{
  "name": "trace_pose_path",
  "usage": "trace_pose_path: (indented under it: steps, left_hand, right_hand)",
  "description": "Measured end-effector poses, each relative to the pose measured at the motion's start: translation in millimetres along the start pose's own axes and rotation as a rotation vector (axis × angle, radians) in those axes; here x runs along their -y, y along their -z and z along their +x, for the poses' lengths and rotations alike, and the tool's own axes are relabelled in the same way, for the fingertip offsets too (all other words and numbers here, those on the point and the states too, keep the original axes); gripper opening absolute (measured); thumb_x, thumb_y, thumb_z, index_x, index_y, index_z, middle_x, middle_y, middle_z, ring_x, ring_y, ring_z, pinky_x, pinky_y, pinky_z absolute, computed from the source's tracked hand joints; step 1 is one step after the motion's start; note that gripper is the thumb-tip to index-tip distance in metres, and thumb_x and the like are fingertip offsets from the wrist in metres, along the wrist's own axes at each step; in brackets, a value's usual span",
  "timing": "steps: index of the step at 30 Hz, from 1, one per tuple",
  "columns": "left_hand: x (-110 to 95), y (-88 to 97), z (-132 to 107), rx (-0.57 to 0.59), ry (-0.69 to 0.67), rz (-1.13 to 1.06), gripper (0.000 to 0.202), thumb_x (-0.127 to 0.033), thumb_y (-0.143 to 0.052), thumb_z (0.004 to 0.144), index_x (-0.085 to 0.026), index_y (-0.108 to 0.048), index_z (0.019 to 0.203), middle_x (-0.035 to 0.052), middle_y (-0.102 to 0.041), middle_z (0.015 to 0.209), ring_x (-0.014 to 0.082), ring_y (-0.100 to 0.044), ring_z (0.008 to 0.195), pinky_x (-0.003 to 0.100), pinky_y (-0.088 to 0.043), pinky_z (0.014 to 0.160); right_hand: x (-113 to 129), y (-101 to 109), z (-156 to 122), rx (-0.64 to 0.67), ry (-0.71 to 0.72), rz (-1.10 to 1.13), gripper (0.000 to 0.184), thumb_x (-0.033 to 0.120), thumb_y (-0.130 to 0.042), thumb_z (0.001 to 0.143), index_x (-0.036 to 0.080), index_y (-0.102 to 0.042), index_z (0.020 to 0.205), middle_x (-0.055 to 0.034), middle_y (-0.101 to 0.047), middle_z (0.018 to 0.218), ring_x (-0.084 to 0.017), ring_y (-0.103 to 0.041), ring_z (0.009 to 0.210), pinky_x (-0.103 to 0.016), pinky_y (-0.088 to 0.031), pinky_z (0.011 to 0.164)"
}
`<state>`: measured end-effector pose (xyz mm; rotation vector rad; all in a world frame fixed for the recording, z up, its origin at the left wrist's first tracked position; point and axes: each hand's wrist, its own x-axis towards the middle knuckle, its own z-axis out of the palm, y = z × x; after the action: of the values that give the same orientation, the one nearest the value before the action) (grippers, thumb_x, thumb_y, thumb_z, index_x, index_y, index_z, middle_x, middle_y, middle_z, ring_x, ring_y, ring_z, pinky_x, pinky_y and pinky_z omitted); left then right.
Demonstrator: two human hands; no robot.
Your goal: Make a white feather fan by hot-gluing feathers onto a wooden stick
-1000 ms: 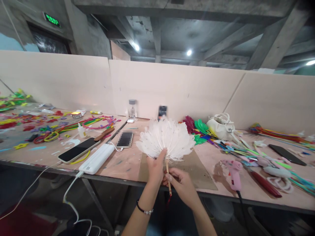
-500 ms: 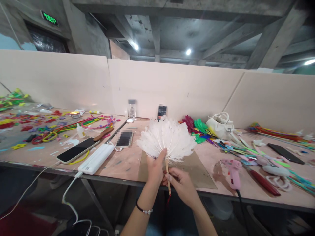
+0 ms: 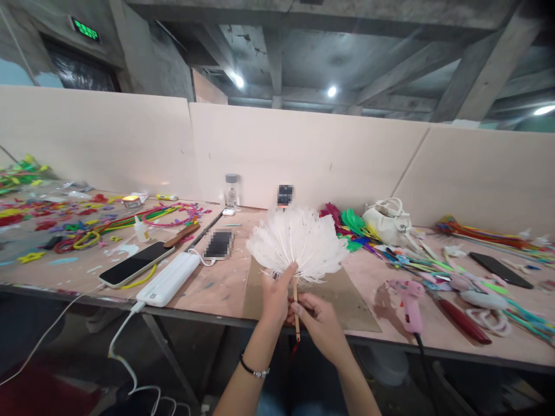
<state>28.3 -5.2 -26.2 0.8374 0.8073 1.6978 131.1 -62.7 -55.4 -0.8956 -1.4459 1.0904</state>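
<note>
A white feather fan [image 3: 299, 237] is held up over the front edge of the table, its feathers spread wide and its thin wooden handle pointing down toward me. My left hand [image 3: 276, 294] is closed around the base of the feathers, with the thumb pressed on the front where the quills meet. Lower down, my right hand [image 3: 319, 323] pinches the handle between thumb and fingers. A red cord dangles from the handle's lower end. Beneath the fan lies a brown board [image 3: 351, 300], partly covered by the feathers and my hands.
On the right are a pink glue gun [image 3: 411, 303], a dark red tool handle [image 3: 463, 320], colourful pipe cleaners and a white bag [image 3: 385, 222]. To the left lie a white power bank [image 3: 170, 280], a phone [image 3: 137, 264] and scattered craft pieces. A pale partition [image 3: 303, 150] stands behind.
The fan has shifted and tilted slightly to the right. Both hands keep their hold on it, almost in the same place.
</note>
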Motion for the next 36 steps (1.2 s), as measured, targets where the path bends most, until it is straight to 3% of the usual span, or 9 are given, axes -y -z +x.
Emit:
trace_pose_path:
  steps: [7,11,15,19,24,30,33,36]
  left_hand:
    - [-4,-0.1,1,-0.056,-0.047,0.018,0.036,-0.027,-0.081,0.073,-0.012,-0.07,0.104,0.009,-0.079,0.101,0.0228,-0.074,0.093,0.03,-0.056,0.083]
    - [0,2.0,4,-0.015,-0.046,0.049,0.033,-0.034,-0.083,0.074,-0.012,-0.072,0.097,0.0105,-0.078,0.099,0.0251,-0.073,0.096,0.032,-0.056,0.085]
    - [0,6.5,8,0.043,-0.049,0.056,0.037,-0.047,-0.074,0.084,-0.015,-0.072,0.102,0.0097,-0.077,0.105,0.0243,-0.073,0.096,0.033,-0.058,0.083]
    - [-11,22.9,16,0.023,-0.095,0.133,0.041,-0.055,-0.073,0.083,-0.014,-0.072,0.089,0.0051,-0.074,0.084,0.0192,-0.069,0.077,0.027,-0.056,0.066]
    - [-32,49.7,29,-0.078,-0.166,0.158,0.039,-0.048,-0.083,0.075,-0.016,-0.062,0.068,-0.0045,-0.058,0.06,0.0104,-0.054,0.057,0.02,-0.046,0.055]
    - [-42,63.7,35,-0.168,-0.184,0.097,0.039,-0.043,-0.087,0.069,-0.014,-0.07,0.088,-0.0039,-0.06,0.063,0.0074,-0.053,0.056,0.017,-0.043,0.055]
    - [-44,64.7,34,-0.213,-0.201,0.057,0.041,-0.05,-0.08,0.076,-0.016,-0.069,0.097,-0.0032,-0.062,0.072,0.0061,-0.054,0.061,0.015,-0.043,0.057]
    - [-47,62.4,31,-0.14,-0.153,0.073,0.046,-0.053,-0.079,0.076,-0.019,-0.069,0.105,-0.0011,-0.066,0.083,0.0084,-0.06,0.069,0.017,-0.05,0.063]
  right_hand:
    - [3,-2,3,0.021,-0.025,-0.012,0.033,0.047,-0.068,0.093,0.016,-0.075,0.1,-0.0078,-0.076,0.088,-0.023,-0.071,0.074,-0.035,-0.06,0.072]
    - [-1,-2,4,-0.04,-0.049,-0.001,0.039,0.053,-0.067,0.092,0.016,-0.073,0.102,-0.0088,-0.075,0.087,-0.023,-0.071,0.073,-0.034,-0.059,0.069]
    - [-5,-1,5,-0.107,-0.076,0.02,0.049,0.061,-0.069,0.088,0.016,-0.071,0.105,-0.0085,-0.074,0.083,-0.022,-0.071,0.069,-0.033,-0.058,0.064]
    - [-5,-2,5,-0.152,-0.107,0.064,0.056,0.066,-0.073,0.082,0.014,-0.071,0.104,-0.0082,-0.073,0.079,-0.021,-0.07,0.067,-0.031,-0.058,0.061]
    - [-5,-3,4,-0.182,-0.142,0.098,0.058,0.066,-0.076,0.079,0.013,-0.071,0.103,-0.008,-0.072,0.079,-0.018,-0.068,0.065,-0.027,-0.056,0.059]
    - [-6,-2,4,-0.219,-0.149,0.113,0.06,0.066,-0.079,0.077,0.012,-0.071,0.102,-0.0093,-0.073,0.081,-0.02,-0.07,0.067,-0.029,-0.057,0.059]
    - [-6,-1,5,-0.224,-0.149,0.118,0.059,0.066,-0.079,0.077,0.013,-0.071,0.102,-0.009,-0.073,0.081,-0.021,-0.07,0.067,-0.028,-0.057,0.057]
    - [-4,-2,4,-0.222,-0.147,0.121,0.059,0.066,-0.078,0.077,0.013,-0.071,0.101,-0.0093,-0.073,0.081,-0.021,-0.071,0.067,-0.028,-0.057,0.057]
